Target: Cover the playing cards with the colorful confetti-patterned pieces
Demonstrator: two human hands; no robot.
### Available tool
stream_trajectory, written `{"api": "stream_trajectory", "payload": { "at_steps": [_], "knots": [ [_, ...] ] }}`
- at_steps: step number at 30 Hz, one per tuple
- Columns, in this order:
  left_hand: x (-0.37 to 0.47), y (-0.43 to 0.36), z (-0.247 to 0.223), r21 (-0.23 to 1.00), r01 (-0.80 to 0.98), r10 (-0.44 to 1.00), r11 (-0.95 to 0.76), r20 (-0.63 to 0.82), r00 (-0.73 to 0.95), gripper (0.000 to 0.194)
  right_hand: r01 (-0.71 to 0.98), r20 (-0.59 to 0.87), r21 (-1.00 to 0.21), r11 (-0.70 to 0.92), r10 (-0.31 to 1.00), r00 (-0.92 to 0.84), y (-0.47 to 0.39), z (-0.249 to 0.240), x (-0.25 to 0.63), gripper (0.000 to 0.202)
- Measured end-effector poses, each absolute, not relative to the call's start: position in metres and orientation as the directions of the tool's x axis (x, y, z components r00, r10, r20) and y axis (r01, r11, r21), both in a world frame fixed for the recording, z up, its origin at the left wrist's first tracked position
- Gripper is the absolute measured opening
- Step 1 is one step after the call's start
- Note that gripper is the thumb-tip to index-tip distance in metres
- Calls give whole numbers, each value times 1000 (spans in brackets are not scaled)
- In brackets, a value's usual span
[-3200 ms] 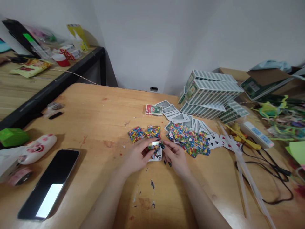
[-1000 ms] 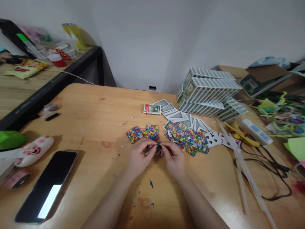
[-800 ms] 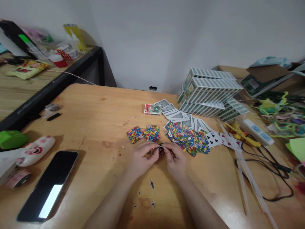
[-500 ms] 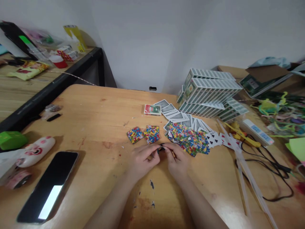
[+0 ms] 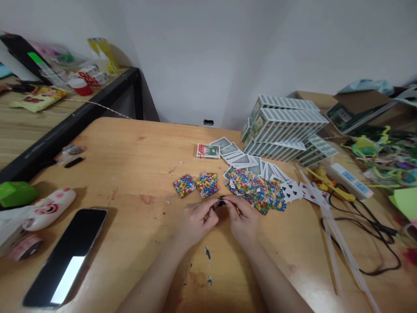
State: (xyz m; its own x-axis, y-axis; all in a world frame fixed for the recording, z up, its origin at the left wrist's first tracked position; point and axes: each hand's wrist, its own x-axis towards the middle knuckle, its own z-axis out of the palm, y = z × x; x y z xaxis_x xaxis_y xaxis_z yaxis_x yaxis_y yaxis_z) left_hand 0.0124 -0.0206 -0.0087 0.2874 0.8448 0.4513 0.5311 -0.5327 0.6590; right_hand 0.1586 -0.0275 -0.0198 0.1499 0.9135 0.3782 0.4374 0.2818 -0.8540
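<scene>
Two folded squares (image 5: 196, 184) lie done mid-frame, my left hand (image 5: 195, 219) and right hand (image 5: 243, 219) pinch a third card (image 5: 220, 203) together, and a pile (image 5: 259, 191) waits right of them.

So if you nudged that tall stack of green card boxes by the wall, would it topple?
Probably it would shift rather than fall: the stack of card boxes already leans, its layers offset. The boxes look like light cardboard, so the top rows might slide off onto the loose cards on the table.
</scene>
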Motion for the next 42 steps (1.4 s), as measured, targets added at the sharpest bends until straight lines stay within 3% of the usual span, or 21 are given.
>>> {"api": "stream_trajectory", "payload": {
  "at_steps": [9,19,27,42],
  "knots": [
    [11,-22,-12,632,548,836,-548,423,349,37,453,396,-840,298,908,137,-27,-21,159,14],
    [11,-24,-10,823,426,905,-377,231,356,58,454,375,-856,249,903,210,-26,-21,161,14],
    [9,-22,-2,751,518,890,-410,207,406,52,471,369,-842,265,918,143,-28,-17,161,15],
    [7,-24,-7,551,645,838,-529,222,498,68,471,378,-840,269,913,153,-27,-16,161,15]
  ]
}}
